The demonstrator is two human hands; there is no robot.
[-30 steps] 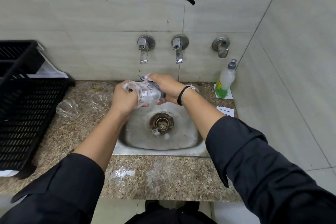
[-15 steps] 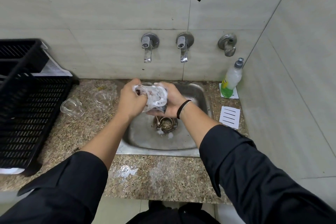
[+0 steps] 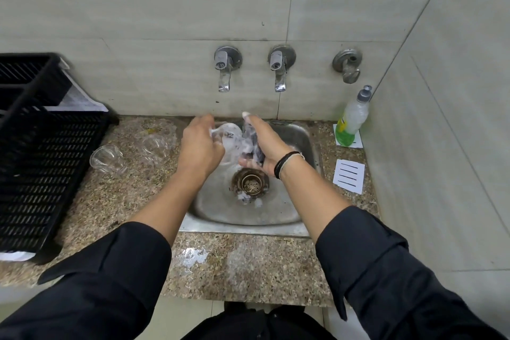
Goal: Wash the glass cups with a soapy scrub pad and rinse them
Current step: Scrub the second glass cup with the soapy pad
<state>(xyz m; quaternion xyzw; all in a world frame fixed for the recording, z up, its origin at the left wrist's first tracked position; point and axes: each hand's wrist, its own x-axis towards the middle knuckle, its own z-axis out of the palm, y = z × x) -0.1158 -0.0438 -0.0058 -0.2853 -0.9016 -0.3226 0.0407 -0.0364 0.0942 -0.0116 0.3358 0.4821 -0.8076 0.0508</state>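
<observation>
Over the sink [image 3: 309,141], left hand [image 3: 200,150] gripped the soapy glass cup [image 3: 230,141] & right hand [image 3: 262,143] clutched the scrub pad [image 3: 255,146] vs. its wall; best was probably a firm grip, slow turning.

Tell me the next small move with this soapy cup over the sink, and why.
Probably keep working the scrub pad round the glass cup a little more, then reach for a tap. The left hand grips the cup, the right hand holds the pad against it, both show suds, and no water runs. Two cups wait on the counter.
</observation>
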